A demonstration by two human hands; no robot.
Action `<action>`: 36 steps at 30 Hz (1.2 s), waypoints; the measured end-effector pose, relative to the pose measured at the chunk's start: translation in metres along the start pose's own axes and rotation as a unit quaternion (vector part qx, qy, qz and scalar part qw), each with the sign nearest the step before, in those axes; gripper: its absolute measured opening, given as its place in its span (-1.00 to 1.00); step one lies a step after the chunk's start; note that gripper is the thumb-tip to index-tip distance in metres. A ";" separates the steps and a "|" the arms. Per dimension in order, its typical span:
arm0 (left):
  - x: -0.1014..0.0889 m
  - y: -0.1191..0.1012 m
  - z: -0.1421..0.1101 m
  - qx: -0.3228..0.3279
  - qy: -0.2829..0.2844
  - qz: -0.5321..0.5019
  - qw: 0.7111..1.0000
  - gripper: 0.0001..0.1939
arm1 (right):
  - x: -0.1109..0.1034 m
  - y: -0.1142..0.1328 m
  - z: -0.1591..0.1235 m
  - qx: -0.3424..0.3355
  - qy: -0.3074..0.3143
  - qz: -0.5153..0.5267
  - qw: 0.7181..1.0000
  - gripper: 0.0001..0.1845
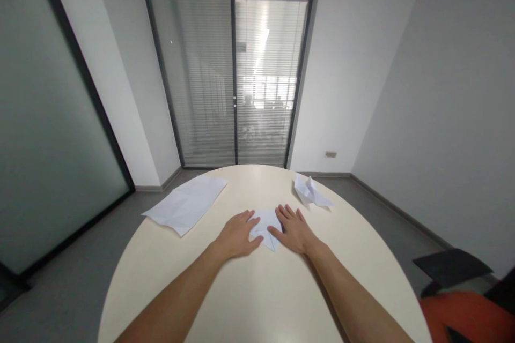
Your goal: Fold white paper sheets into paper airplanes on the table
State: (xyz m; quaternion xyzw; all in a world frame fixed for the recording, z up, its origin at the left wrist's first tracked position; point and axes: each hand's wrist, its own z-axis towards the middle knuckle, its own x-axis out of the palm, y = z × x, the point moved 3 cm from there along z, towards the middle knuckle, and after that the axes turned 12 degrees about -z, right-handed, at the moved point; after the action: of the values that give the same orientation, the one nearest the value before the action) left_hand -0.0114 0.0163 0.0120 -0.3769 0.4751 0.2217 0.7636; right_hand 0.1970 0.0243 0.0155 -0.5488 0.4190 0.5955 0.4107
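Observation:
A small piece of folded white paper [266,221] lies flat on the table between my hands, one pointed corner towards me. My left hand [240,234] rests on its left side, fingers stretched out and thumb near the lower edge. Across from it, my right hand [294,229] lies on the right side with the fingers spread. Crease lines show on the paper; its outer edges are partly hidden under my hands. Neither hand grips anything.
A creased white sheet [187,203] lies at the table's left edge. A folded paper shape [311,193] stands at the back right. The round cream table [241,300] has a red and black chair [466,311] at its right. Glass doors [233,80] are behind.

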 end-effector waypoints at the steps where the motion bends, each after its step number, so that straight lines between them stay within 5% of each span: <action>1: 0.000 0.000 0.000 0.001 0.001 0.000 1.000 -0.37 | -0.002 0.002 -0.001 -0.015 -0.008 -0.002 1.000 -0.09; 8: 0.000 0.006 0.001 -0.044 -0.018 0.014 0.999 -0.35 | -0.004 0.020 -0.004 -0.123 0.005 0.031 0.992 -0.09; 36: -0.005 0.005 0.005 0.065 0.007 -0.027 0.997 -0.53 | -0.005 0.008 -0.003 -0.143 -0.017 0.033 0.989 -0.11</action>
State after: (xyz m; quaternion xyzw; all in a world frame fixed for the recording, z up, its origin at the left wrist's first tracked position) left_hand -0.0143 0.0235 0.0156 -0.3405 0.4836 0.1665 0.7890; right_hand 0.1905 0.0184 0.0207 -0.5775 0.3405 0.6717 0.3153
